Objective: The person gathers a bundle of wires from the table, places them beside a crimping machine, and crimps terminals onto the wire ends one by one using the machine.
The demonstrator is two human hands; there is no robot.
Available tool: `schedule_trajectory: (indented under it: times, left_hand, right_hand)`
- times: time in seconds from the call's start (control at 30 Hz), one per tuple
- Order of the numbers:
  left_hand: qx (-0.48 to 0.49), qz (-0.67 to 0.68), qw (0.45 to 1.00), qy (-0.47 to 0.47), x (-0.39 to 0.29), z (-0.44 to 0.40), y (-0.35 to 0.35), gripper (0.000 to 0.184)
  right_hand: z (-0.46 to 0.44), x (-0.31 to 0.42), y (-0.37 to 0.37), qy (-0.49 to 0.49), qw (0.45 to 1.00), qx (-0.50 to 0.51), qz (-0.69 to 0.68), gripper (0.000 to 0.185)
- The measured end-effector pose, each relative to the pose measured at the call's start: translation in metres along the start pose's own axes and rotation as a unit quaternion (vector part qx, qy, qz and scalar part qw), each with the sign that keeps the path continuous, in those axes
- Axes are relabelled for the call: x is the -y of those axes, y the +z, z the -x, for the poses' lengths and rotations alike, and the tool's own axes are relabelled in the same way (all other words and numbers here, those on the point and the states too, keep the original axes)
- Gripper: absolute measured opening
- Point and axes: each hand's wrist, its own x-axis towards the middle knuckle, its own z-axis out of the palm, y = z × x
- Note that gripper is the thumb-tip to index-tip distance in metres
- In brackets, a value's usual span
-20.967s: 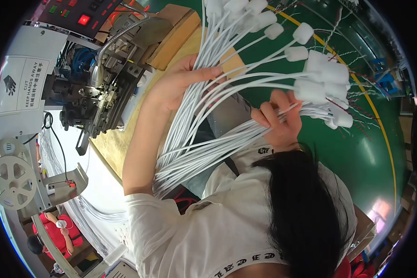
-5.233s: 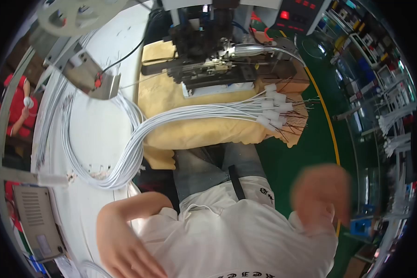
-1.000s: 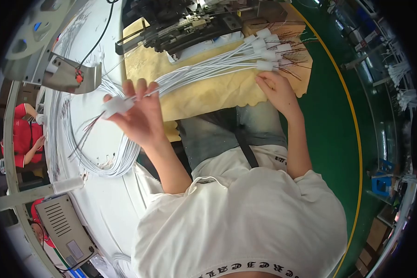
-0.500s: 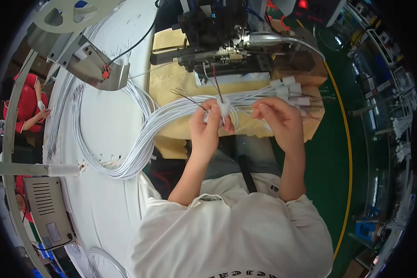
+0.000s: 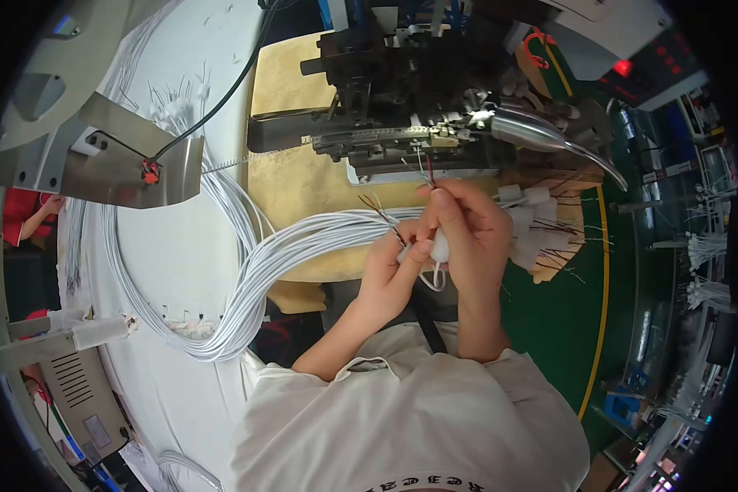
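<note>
Two hands are at work just in front of the machine. The left hand is pinched closed on a cable end, and a few brown wires poke out above it. The right hand has its thumb and finger pressed together on thin red wires, close before the machine. One white block shows between the hands; which hand bears it is hard to tell. One small white loop hangs under them.

One big bunch of cables curves in from the machine's left and runs behind the hands. Its white ends lie to the machine's front right, too crowded to count.

One yellow cloth lies under the machine, on a white table. Right of the machine are one red light and a green floor with a yellow line. Far left of it, one person in red shows in part.
</note>
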Motion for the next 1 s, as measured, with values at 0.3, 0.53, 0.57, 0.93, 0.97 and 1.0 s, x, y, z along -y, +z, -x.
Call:
schedule_trajectory:
  times: [0.3,0.53,0.57,0.93,0.97,1.0]
  left_hand:
    - [-0.16,0.15,0.975,-0.035,-0.02,-0.013,-0.023,0.021]
    - [-0.128,0.156,0.979,-0.007,-0.025,-0.03,-0.01,0.018]
    - [-0.137,0.136,0.981,0.0,-0.023,-0.031,-0.009,0.015]
    - [-0.167,0.052,0.985,-0.006,-0.022,-0.034,0.002,0.018]
    - [-0.149,0.057,0.987,-0.001,-0.023,-0.035,0.002,0.019]
    - [-0.132,0.062,0.989,0.001,-0.023,-0.035,0.002,0.02]
  right_hand:
    - [-0.005,-0.014,-0.005,0.039,0.997,0.027,0.056,0.015]
    - [-0.003,-0.005,-0.021,0.04,0.987,0.108,0.109,0.008]
    - [-0.005,-0.005,-0.022,0.007,0.985,0.102,0.142,0.006]
    - [-0.005,0.003,-0.016,-0.196,0.952,-0.022,0.235,0.006]
    - [-0.002,0.005,-0.016,-0.118,0.978,-0.014,0.169,0.006]
    - [0.0,0.006,-0.016,-0.037,0.994,-0.006,0.103,0.009]
